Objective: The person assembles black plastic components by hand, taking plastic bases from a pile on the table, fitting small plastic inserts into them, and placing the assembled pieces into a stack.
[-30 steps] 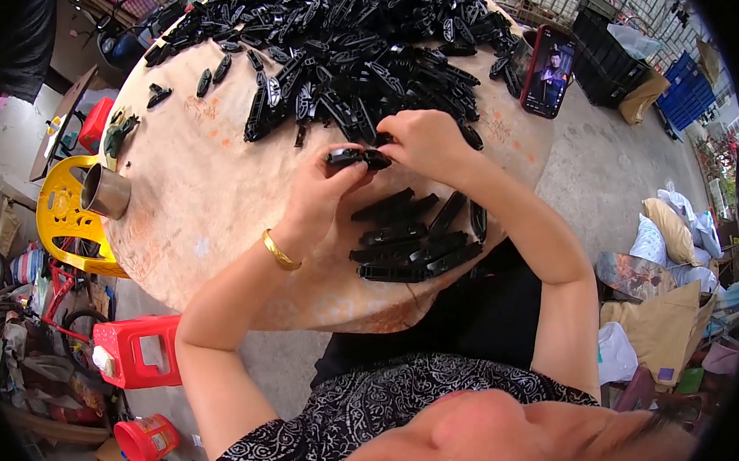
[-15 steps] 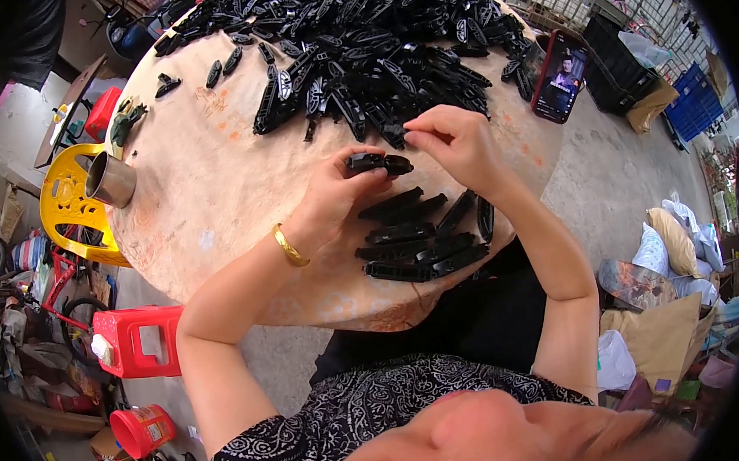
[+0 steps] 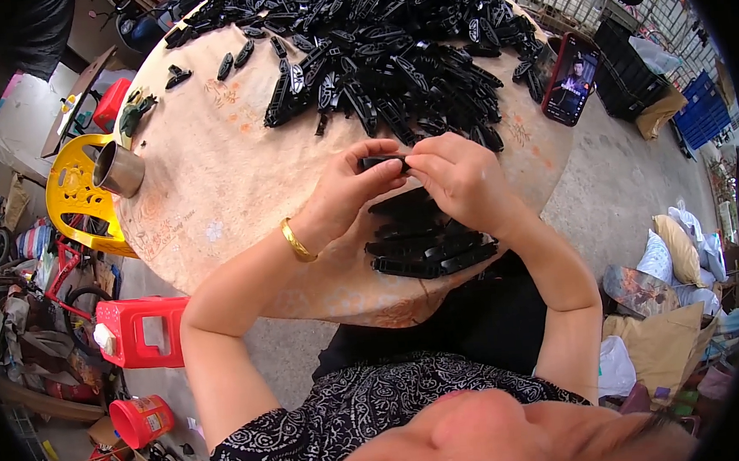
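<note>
Over the near middle of the round table [image 3: 229, 180], my two hands meet at one small black plastic part [image 3: 375, 161]. My left hand [image 3: 341, 194] is closed round it, thumb along its near side. At the part's right end, my right hand [image 3: 466, 179] is closed in a pinch; its fingers hide that end, so any smaller piece there cannot be made out. Just beyond my hands lies a large heap of black plastic parts [image 3: 383, 50], long and narrow with slots. Closer to me, several similar parts [image 3: 410, 262] lie side by side, partly hidden under my right hand.
A phone [image 3: 569, 79] with a lit screen leans at the table's right edge. At the left edge are a metal cup [image 3: 119, 170], a yellow chair [image 3: 75, 187] and a red stool [image 3: 141, 332]. Crates [image 3: 704, 113] and bags [image 3: 675, 248] stand on the right.
My right hand has come down and left from beside the heap to the part in my left hand. My left hand has turned slightly and shifted right. The view has shifted a little.
</note>
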Demonstrator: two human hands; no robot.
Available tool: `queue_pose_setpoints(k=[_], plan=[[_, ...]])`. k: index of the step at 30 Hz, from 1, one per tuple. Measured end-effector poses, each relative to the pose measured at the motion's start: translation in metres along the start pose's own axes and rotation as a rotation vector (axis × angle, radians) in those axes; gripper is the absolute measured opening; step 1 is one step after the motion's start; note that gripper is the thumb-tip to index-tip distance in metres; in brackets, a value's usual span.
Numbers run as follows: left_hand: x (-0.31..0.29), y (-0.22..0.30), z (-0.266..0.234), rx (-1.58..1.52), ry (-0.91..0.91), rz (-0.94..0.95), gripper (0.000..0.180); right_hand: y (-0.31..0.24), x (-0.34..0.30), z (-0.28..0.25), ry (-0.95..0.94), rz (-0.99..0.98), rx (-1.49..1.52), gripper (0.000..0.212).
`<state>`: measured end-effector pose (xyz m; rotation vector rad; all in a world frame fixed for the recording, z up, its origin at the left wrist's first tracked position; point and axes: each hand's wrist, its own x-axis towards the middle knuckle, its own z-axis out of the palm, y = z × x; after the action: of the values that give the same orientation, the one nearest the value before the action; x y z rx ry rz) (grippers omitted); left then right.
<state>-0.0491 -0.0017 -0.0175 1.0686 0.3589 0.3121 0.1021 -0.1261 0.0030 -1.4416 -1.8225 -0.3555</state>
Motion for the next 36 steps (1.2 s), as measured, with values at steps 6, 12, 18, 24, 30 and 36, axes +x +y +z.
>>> queue_pose_setpoints(k=[6, 12, 18, 24, 30, 36], plan=[[-0.008, 0.006, 0.013, 0.385, -0.041, 0.187, 0.034, 0.002, -0.007, -0.006, -0.246, 0.563, 0.472, 0.03], [-0.008, 0.001, 0.014, 0.751, -0.035, 0.367, 0.027, 0.009, -0.016, -0.008, -0.25, 0.525, 0.432, 0.025], [0.008, -0.002, 0.001, 1.039, -0.166, 0.369, 0.025, 0.043, 0.007, -0.008, -0.194, 0.342, 0.03, 0.024], [0.016, -0.007, -0.008, 1.006, 0.087, 0.389, 0.032, 0.047, 0.011, 0.029, -0.296, 0.183, -0.245, 0.018], [0.026, 0.005, -0.019, 1.571, 0.173, 0.754, 0.05, 0.04, 0.015, 0.032, -0.436, 0.123, -0.198, 0.007], [0.03, 0.013, -0.013, 1.918, 0.123, 0.755, 0.05, 0.042, 0.005, 0.022, -0.36, 0.146, -0.425, 0.006]])
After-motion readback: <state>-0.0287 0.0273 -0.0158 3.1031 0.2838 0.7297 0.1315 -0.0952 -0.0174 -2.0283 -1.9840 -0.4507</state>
